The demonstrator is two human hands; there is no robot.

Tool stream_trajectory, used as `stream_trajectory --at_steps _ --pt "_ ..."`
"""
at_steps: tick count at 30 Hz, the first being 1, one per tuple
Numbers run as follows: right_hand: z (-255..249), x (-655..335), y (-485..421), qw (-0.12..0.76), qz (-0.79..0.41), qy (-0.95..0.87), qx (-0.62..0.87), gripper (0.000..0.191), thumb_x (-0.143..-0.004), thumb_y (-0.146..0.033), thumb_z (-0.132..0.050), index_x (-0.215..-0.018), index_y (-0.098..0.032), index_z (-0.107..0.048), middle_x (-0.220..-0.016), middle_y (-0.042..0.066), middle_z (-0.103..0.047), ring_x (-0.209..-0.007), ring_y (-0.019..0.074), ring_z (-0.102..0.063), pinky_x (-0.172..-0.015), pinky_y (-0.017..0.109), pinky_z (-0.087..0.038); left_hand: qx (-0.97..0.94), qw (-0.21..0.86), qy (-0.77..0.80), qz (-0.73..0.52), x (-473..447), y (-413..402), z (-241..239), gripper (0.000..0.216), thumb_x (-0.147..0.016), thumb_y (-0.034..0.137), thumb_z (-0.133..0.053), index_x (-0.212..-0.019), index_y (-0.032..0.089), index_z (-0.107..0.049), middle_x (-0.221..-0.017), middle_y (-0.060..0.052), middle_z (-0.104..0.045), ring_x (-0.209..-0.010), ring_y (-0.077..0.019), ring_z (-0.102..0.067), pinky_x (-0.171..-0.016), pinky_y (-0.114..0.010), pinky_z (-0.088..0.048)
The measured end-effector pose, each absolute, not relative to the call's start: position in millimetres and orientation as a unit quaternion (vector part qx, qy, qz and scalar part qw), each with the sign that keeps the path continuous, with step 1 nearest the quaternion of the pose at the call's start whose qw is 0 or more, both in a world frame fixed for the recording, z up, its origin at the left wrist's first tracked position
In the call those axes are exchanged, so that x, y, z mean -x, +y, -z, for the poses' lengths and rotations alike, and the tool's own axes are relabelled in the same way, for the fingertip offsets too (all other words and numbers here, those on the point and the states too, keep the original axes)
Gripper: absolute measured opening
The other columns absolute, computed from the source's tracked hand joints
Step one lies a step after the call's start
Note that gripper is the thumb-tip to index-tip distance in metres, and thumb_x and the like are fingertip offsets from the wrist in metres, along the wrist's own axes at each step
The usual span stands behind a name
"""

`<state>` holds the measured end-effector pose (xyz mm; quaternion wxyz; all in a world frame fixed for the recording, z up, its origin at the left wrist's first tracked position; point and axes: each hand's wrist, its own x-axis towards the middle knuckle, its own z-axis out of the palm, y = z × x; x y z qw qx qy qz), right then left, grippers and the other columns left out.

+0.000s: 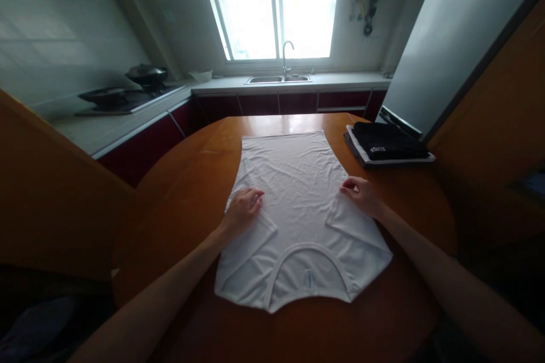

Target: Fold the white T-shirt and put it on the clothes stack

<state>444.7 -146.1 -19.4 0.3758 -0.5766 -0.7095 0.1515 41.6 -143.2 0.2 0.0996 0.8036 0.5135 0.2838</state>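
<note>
Fingers [254,199] of the left hand [243,211] lie close together, curled lightly down onto one thin white knit T-shirt [298,193], pressing the cloth where its left sleeve is folded in. Those of the right hand [361,193] are bunched, tips pinching a small fold of the same cloth at the folded-in right sleeve. That single shirt lies flat and softly creased in the middle of one round, glossy orange-brown wooden table [179,238], its ribbed curved collar toward the near edge and its straight hem toward the far edge.

Near the table's far right edge sits one small stack of folded garments [385,144]: a black piece with white lettering on top, a pale layer beneath, squared at the corners.

Beyond the table runs a pale countertop over dark red cabinets, holding one steel sink [277,79] with one curved tap under the bright window, and two dark pans [128,85] on the hob at left.
</note>
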Motion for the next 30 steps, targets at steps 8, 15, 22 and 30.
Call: stream_trajectory --at_steps 8,15,22,30 --pt "-8 -454 -161 0.432 -0.019 -0.676 0.597 0.035 -0.097 -0.039 -0.045 -0.109 -0.018 -0.071 -0.114 0.014 -0.070 -0.111 0.0276 -0.062 -0.102 0.044 -0.047 -0.800 0.109 0.510 -0.296 -39 -140 4 0.030 -0.094 0.033 -0.047 -0.109 0.019 -0.069 -0.108 -0.007 -0.071 -0.105 -0.0253 -0.062 -0.097 -0.041 -0.048" --pt "16 -431 -222 0.170 -0.043 -0.767 0.617 0.070 -0.101 -0.055 -0.036 -0.157 -0.013 -0.037 -0.164 0.016 -0.032 -0.153 0.0292 -0.024 -0.124 0.052 -0.021 -0.807 0.085 0.510 -0.285 -39 -139 6 0.031 -0.093 0.036 -0.047 -0.108 0.021 -0.069 -0.110 -0.007 -0.070 -0.105 -0.0256 -0.062 -0.097 -0.041 -0.048" --pt "9 -447 -206 0.240 -0.021 -0.693 0.680 0.069 -0.105 -0.050 -0.024 -0.162 -0.012 -0.024 -0.167 0.016 -0.022 -0.156 0.0286 -0.017 -0.124 0.057 -0.016 -0.814 0.069 0.510 -0.270 -38 -138 7 0.030 -0.093 0.036 -0.049 -0.111 0.024 -0.070 -0.114 -0.007 -0.070 -0.108 -0.0256 -0.061 -0.099 -0.040 -0.047" --pt "9 -439 -204 0.164 -0.038 -0.682 0.712 0.065 -0.105 -0.043 -0.021 -0.160 -0.008 -0.028 -0.167 0.016 -0.022 -0.156 0.0273 -0.015 -0.124 0.056 -0.014 -0.813 0.060 0.518 -0.260 -38 -138 10 0.030 -0.092 0.037 -0.051 -0.110 0.024 -0.072 -0.116 -0.007 -0.069 -0.108 -0.0256 -0.060 -0.100 -0.040 -0.047"
